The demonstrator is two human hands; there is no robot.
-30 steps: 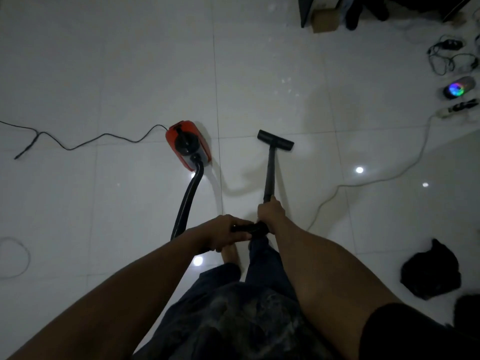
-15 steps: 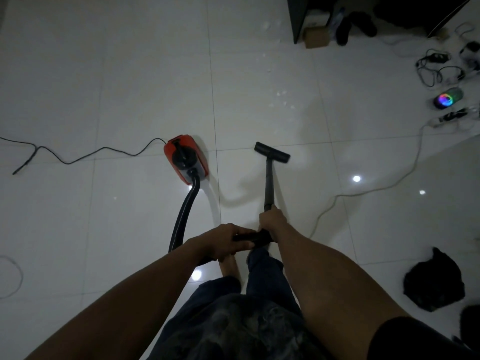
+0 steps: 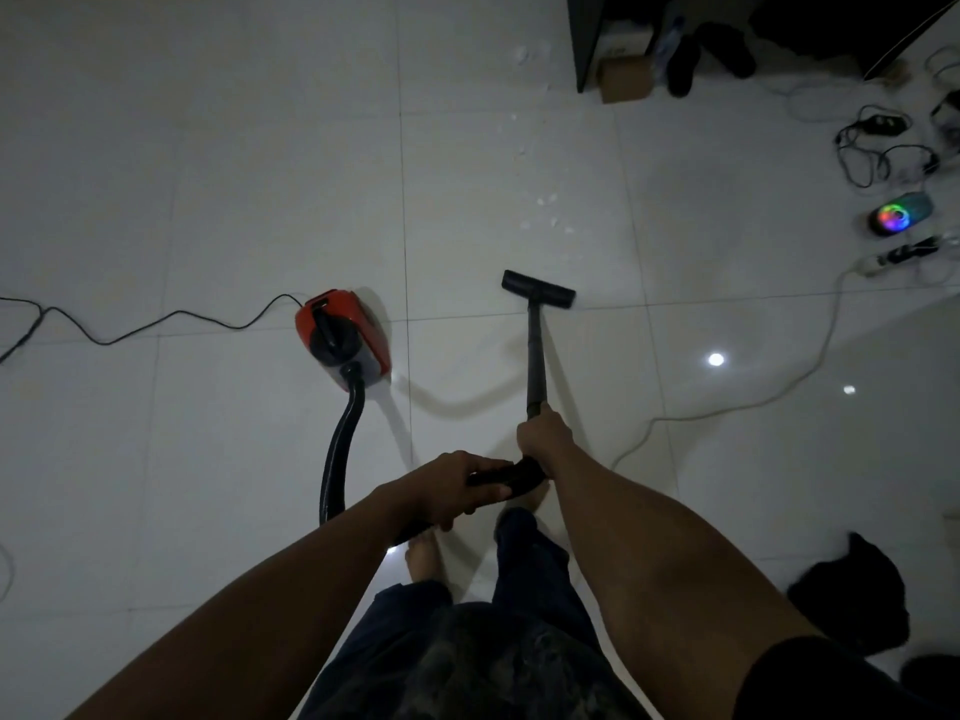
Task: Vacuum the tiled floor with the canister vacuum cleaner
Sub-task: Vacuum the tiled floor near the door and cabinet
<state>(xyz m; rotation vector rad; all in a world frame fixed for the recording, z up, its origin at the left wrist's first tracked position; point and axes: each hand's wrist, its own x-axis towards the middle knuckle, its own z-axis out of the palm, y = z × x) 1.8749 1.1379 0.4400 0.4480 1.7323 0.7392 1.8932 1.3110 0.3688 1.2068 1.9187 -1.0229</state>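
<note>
1. The tiled floor is glossy and dimly lit, and a bare foot shows on it. A hurried step forward could slip, I judge.
2. The red canister vacuum cleaner sits on the floor left of the wand, with its black power cord trailing away to the left. A long push may drag the canister by its hose, pulling that cord taut or tipping the body.
3. A white cable curves from a power strip toward the person, passing near the wand. A sweep to the right could snag it or suck it in.
4. The floor nozzle lies flat on the tile, short of the pale scraps ahead. Lifting its edge would scatter them or leave them behind.
5. The left hand grips the bent handle, and the right hand clasps the wand's upper end. A slack hold would let the wand twist.
</note>
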